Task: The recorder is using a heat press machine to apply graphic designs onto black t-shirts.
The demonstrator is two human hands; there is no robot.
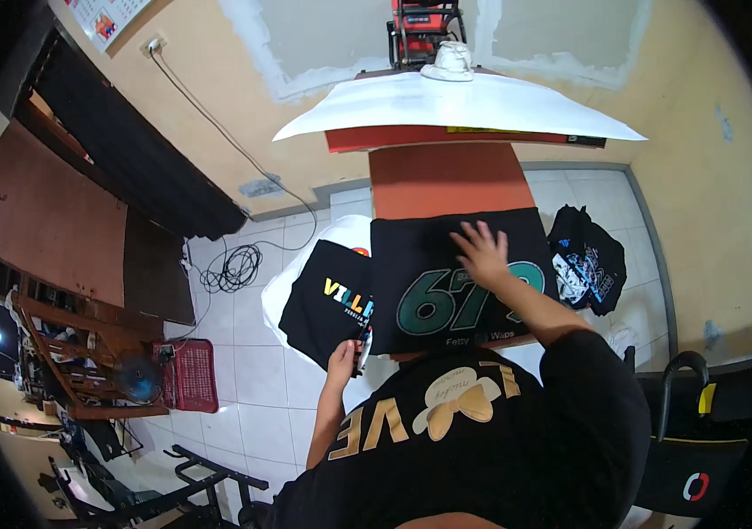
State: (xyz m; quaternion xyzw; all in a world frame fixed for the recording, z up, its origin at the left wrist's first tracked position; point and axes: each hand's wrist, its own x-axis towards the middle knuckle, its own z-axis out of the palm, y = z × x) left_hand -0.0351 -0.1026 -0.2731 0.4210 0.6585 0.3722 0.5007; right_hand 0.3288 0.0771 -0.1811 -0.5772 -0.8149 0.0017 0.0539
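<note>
A black printed T-shirt (402,247) with large green numerals lies spread over an orange-brown board in front of me. My right hand (484,254) rests flat on its upper part, fingers spread. At the shirt's lower left edge, my left hand (341,361) is closed round a slim dark thing, too small to make out. Just beyond that hand, a second black shirt (314,295) with multicoloured lettering lies folded on white material (274,304), partly under the spread shirt's edge.
The orange-brown board (446,176) runs back beneath a red panel (358,139) topped by a white sheet (411,104). A crumpled black garment heap (589,260) lies to the right. On the left are a coiled cable (242,264), red crate (189,379) and black metal frame (208,476).
</note>
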